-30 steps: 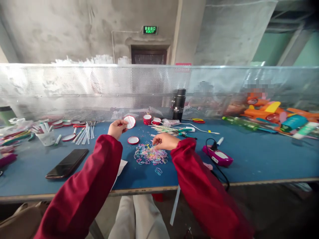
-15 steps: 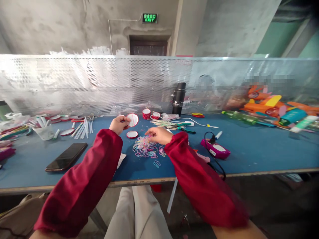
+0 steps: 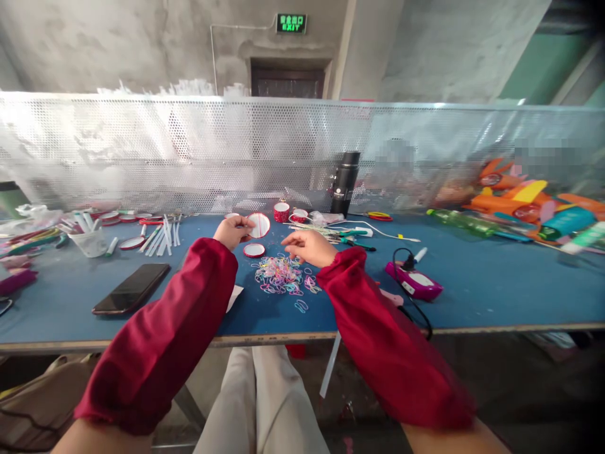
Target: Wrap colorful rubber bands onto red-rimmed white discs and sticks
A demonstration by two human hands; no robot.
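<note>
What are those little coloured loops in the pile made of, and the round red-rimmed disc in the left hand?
The loops look like thin rubber or silicone bands: pastel, slightly translucent, lying limp and tangled. The disc in the left hand seems to be a red-rimmed lid with a white face, plastic or thin metal; it is too small to tell which. The table top looks like matte blue felt or mat.

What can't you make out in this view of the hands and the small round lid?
Head view only:
- Right hand: whether its fingertips pinch a band is too small to tell.
- Round lid in the left hand: the fingers hide its left edge.
- Band pile: single bands too small to count.
</note>
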